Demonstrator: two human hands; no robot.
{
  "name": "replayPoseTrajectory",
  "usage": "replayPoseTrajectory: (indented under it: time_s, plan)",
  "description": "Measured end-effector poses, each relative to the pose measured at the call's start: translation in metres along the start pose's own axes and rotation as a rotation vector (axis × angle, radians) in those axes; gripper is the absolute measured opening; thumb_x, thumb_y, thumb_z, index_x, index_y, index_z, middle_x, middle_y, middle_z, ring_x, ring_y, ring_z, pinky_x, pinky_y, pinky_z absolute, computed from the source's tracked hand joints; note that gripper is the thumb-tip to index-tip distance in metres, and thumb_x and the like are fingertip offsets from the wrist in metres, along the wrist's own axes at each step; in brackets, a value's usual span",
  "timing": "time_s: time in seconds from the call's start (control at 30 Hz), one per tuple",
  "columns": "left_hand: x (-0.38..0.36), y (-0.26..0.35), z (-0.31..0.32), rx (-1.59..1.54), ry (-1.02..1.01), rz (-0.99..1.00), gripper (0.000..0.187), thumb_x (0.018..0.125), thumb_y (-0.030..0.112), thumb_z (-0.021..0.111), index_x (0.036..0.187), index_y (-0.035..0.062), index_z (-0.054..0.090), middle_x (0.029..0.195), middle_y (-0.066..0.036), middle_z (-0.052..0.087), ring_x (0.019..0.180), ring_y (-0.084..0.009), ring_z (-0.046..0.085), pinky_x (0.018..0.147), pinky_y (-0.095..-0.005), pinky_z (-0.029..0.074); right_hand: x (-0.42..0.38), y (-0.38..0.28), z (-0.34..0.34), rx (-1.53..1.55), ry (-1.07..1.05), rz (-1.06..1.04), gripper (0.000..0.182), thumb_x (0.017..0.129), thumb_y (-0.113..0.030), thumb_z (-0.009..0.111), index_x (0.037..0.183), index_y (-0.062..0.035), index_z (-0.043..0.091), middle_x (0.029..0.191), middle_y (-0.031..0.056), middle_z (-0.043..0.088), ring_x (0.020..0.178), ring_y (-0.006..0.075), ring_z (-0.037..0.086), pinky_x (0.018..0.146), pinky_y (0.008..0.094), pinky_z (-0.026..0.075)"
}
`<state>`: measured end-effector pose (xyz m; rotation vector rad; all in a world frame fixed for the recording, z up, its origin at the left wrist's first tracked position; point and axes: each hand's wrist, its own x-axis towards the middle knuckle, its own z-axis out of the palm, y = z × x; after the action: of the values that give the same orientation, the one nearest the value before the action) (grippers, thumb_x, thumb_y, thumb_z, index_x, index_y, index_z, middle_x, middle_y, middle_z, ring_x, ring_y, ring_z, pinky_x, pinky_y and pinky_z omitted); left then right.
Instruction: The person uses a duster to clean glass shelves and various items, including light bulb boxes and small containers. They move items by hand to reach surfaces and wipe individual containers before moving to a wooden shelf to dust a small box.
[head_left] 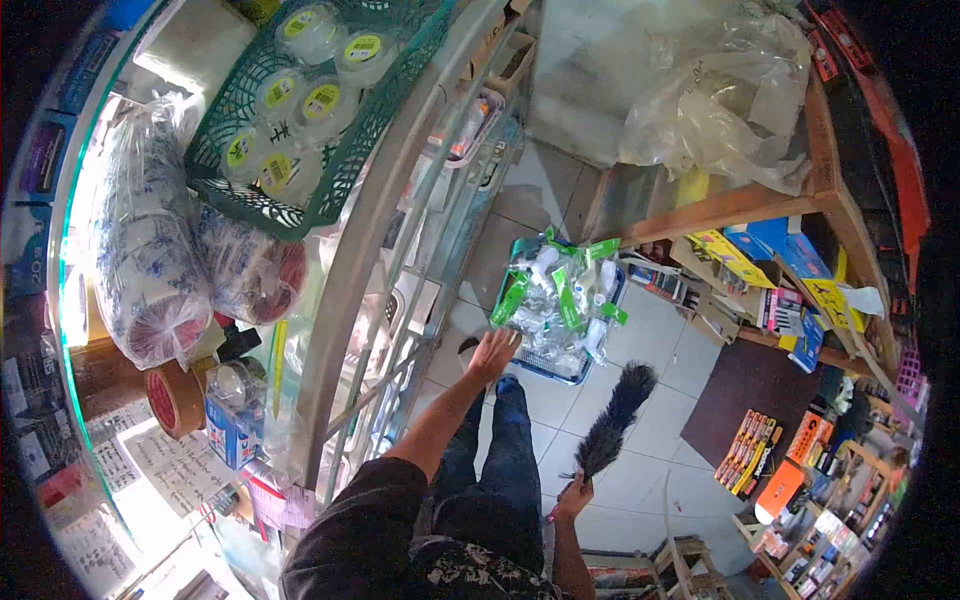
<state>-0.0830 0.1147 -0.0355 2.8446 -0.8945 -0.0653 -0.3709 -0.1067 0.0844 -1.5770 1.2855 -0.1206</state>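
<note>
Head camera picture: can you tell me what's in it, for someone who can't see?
A person's left hand reaches toward a blue basket of small packets on the tiled floor, while the right hand holds a black feather duster. A glass counter with tape rolls stands alongside.

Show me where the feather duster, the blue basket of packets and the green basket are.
feather duster [615,420]: head view, on the dark feathers.
blue basket [556,371]: head view, on its near rim.
green basket [375,110]: head view, on its mesh side wall.
</note>
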Motion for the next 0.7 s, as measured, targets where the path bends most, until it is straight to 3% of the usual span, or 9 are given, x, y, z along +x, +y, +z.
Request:
replayPoseTrajectory:
  time_s: [0.07,0.2,0.27,0.3,0.43,0.5,0.6,0.7]
  plan:
    - [0.002,0.000,-0.010,-0.042,-0.071,-0.003,0.036,0.083,0.018,0.053,0.118,0.0106,0.057,0.119,-0.011,0.054,0.109,-0.0256,0.052,0.085,-0.0399,0.045,-0.020,-0.049,0.012,0.052,0.025,0.013,0.025,0.096,-0.021,0.053,0.074,-0.0095,0.047,0.047,-0.0065,0.032,0.033,0.0047,0.029,0.030,0.0273,0.022]
    - [0.004,0.001,0.011,-0.072,-0.178,0.044,0.034,0.083,0.019,0.054,0.116,0.0112,0.058,0.117,-0.010,0.056,0.109,-0.0259,0.052,0.085,-0.0427,0.045,-0.015,-0.022,0.001,0.046,0.088,0.148,0.032,0.093,-0.027,0.060,0.070,-0.0110,0.045,0.045,-0.0048,0.033,0.035,0.0066,0.029,0.032,0.0280,0.022]
    - [0.002,-0.002,0.017,-0.011,-0.114,0.100,0.035,0.084,0.020,0.054,0.117,0.0128,0.058,0.118,-0.009,0.056,0.111,-0.0271,0.052,0.086,-0.0452,0.044,-0.013,-0.023,0.000,0.067,0.000,0.126,0.033,0.094,-0.027,0.059,0.069,-0.0110,0.044,0.044,-0.0047,0.034,0.033,0.0069,0.028,0.031,0.0289,0.021]
    - [0.002,-0.002,0.009,0.066,0.074,0.110,0.028,0.081,0.024,0.056,0.107,0.0143,0.058,0.116,-0.006,0.055,0.108,-0.0235,0.051,0.085,-0.0424,0.044,-0.013,-0.029,0.002,0.039,0.022,0.173,0.029,0.094,-0.026,0.059,0.072,-0.0093,0.049,0.045,-0.0037,0.037,0.033,0.0073,0.029,0.031,0.0288,0.020]
    - [0.003,-0.004,-0.001,0.084,0.053,0.119,0.031,0.082,0.023,0.054,0.112,0.0144,0.058,0.122,-0.008,0.054,0.110,-0.0247,0.050,0.086,-0.0427,0.043,-0.011,-0.019,-0.002,0.051,0.002,0.168,0.025,0.093,-0.026,0.059,0.077,-0.0071,0.055,0.048,-0.0016,0.043,0.035,0.0073,0.033,0.032,0.0274,0.022]
    - [0.004,-0.006,-0.003,0.074,0.062,0.137,0.032,0.083,0.023,0.054,0.113,0.0143,0.058,0.125,-0.009,0.053,0.111,-0.0250,0.050,0.087,-0.0428,0.043,-0.004,-0.002,-0.001,-0.083,0.043,0.129,0.030,0.096,-0.029,0.053,0.074,-0.0115,0.044,0.047,-0.0057,0.033,0.033,0.0055,0.030,0.030,0.0260,0.024]
    - [0.005,-0.010,-0.001,0.094,0.020,0.199,0.033,0.084,0.023,0.053,0.115,0.0139,0.058,0.129,-0.010,0.051,0.113,-0.0254,0.048,0.089,-0.0429,0.043,0.012,0.051,-0.013,-0.180,0.062,0.033,0.029,0.096,-0.030,0.053,0.075,-0.0117,0.046,0.047,-0.0058,0.033,0.033,0.0055,0.030,0.030,0.0259,0.023]
    - [0.008,-0.012,0.000,0.098,-0.040,0.244,0.032,0.084,0.023,0.052,0.115,0.0133,0.058,0.131,-0.010,0.051,0.115,-0.0256,0.048,0.090,-0.0433,0.042,-0.001,0.020,-0.006,0.052,-0.007,0.152,0.028,0.096,-0.030,0.052,0.076,-0.0113,0.047,0.046,-0.0056,0.034,0.032,0.0059,0.030,0.029,0.0259,0.024]
